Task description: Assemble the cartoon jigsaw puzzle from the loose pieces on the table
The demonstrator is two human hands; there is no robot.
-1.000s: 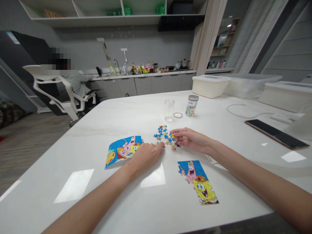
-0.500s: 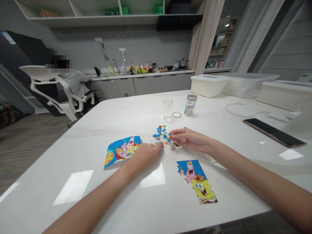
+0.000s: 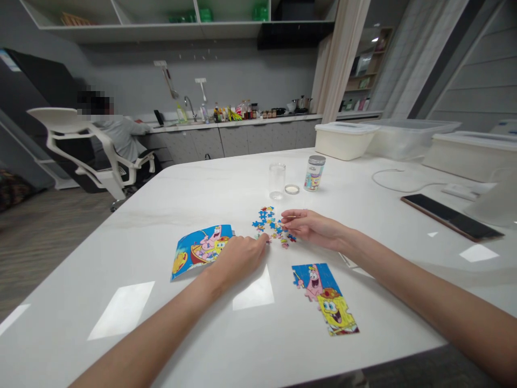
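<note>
Loose jigsaw puzzle pieces [image 3: 266,215], blue, pink and yellow, lie in a small heap on the white table. At the heap's right side my right hand [image 3: 313,227] pinches a puzzle piece [image 3: 297,216], seen nearly edge-on. My left hand [image 3: 244,252] is closed with its fingertips down at the heap's near left edge; what they hold, if anything, is hidden. A partly joined puzzle [image 3: 327,302] showing a pink starfish and a yellow sponge character lies nearer to me. Partly behind my left hand, a curled picture sheet [image 3: 200,249] carries a similar scene.
Beyond the heap stand a clear jar [image 3: 277,182], a metal ring lid [image 3: 292,189] and a printed can [image 3: 314,173]. To the right are a phone [image 3: 450,216], a white cable [image 3: 404,188] and plastic bins [image 3: 343,141]. A person [image 3: 117,137] sits at the far counter.
My right hand has lifted slightly, and the piece in its fingers has turned edge-on. My left hand stays in about the same place. The whole view has shifted a little.
</note>
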